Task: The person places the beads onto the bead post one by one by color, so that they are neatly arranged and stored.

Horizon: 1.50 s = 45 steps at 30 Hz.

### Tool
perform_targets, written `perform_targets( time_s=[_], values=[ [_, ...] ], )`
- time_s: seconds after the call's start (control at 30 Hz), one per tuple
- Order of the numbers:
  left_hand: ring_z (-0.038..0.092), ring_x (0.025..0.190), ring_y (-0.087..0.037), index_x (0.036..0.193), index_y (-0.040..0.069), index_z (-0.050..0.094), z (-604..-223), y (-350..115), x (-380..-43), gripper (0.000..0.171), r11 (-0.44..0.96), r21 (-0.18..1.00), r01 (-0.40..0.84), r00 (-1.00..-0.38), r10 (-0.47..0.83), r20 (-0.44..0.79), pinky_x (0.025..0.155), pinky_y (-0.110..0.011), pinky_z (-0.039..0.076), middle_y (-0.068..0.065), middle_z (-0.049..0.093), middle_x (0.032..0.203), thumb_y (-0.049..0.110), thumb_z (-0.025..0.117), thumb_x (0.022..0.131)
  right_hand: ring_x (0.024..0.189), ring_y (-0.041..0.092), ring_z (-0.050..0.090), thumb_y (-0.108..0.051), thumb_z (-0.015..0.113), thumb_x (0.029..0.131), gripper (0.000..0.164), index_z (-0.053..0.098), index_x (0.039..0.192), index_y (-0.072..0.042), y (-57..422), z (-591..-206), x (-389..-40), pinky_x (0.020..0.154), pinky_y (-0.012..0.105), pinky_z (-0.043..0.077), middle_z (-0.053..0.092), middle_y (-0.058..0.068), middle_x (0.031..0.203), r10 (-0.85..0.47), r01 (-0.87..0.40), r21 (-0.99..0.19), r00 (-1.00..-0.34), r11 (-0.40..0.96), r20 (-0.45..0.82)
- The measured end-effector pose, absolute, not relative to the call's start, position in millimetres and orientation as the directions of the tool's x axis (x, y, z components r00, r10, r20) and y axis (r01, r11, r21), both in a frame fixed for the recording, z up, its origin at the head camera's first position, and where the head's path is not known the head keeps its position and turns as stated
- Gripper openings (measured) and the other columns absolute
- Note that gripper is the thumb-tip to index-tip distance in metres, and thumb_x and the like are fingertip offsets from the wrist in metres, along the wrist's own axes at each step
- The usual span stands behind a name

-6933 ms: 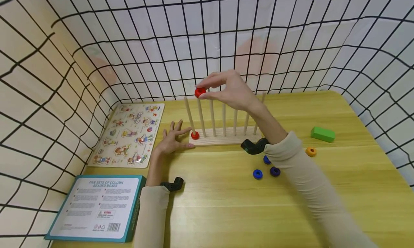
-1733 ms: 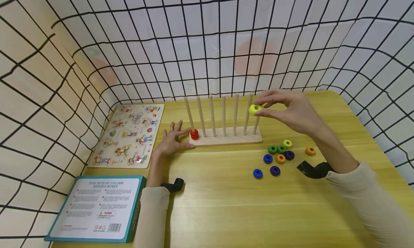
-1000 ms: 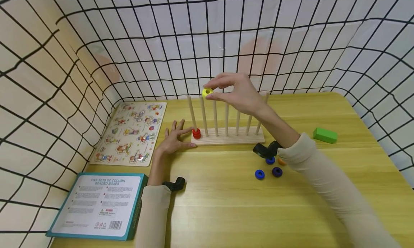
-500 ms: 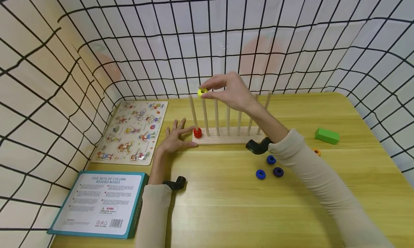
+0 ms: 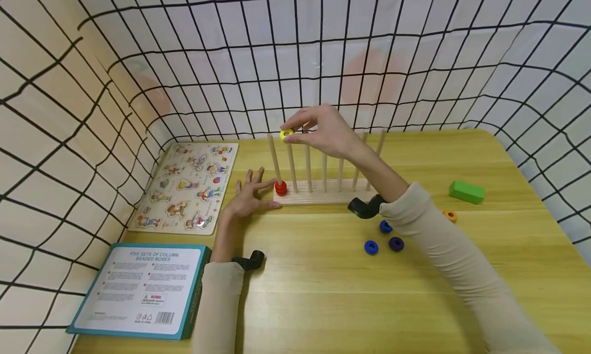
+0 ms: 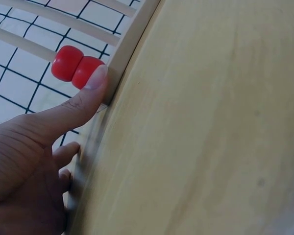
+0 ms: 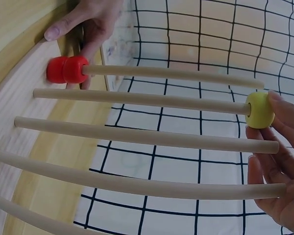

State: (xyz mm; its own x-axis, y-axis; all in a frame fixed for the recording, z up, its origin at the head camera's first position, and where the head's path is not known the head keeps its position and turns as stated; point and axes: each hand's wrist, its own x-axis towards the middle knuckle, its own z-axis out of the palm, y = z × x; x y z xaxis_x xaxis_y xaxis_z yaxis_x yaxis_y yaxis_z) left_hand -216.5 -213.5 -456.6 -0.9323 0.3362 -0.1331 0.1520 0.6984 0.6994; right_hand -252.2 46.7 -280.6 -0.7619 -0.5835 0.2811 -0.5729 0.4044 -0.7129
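My right hand [image 5: 330,131] pinches a yellow bead [image 5: 286,135] between thumb and fingers at the top of the second peg [image 5: 292,169] from the left. In the right wrist view, that peg's tip enters the hole of the yellow bead [image 7: 262,110]. Two red beads [image 5: 280,188] are stacked at the bottom of the leftmost peg. The wooden base [image 5: 318,197] carries a row of several upright pegs. Fingers spread, my left hand [image 5: 247,200] rests at the base's left end, its thumb by the lower red bead in the left wrist view.
Blue [image 5: 371,247], purple [image 5: 396,243] and orange [image 5: 450,216] beads lie on the table at right, partly hidden behind the right forearm. Beyond is a green block [image 5: 466,191]. A picture puzzle board [image 5: 184,187] and a teal-edged box [image 5: 138,292] lie at left. Black mesh surrounds the table.
A second red bead now sits on the leftmost peg. My right hand has carried the yellow bead from the right side leftward, then lowered it slightly onto the second peg's tip.
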Motion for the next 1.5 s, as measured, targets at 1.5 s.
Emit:
perform_targets(
  time_s=[1.5],
  values=[
    [-0.021, 0.159, -0.042, 0.157, 0.016, 0.044, -459.5, -214.0, -215.9, 0.077, 0.690, 0.706, 0.160, -0.929, 0.346, -0.128, 0.122, -0.069, -0.020, -0.016, -0.001, 0.176, 0.034, 0.080, 0.091, 0.123, 0.042, 0.064, -0.021, 0.065, 0.103, 0.041, 0.061, 0.143, -0.010, 302.7, -382.7, -182.3, 0.093, 0.030, 0.060, 0.062, 0.023, 0.143, -0.406, -0.324, -0.640, -0.914, 0.696, 0.021]
  ],
)
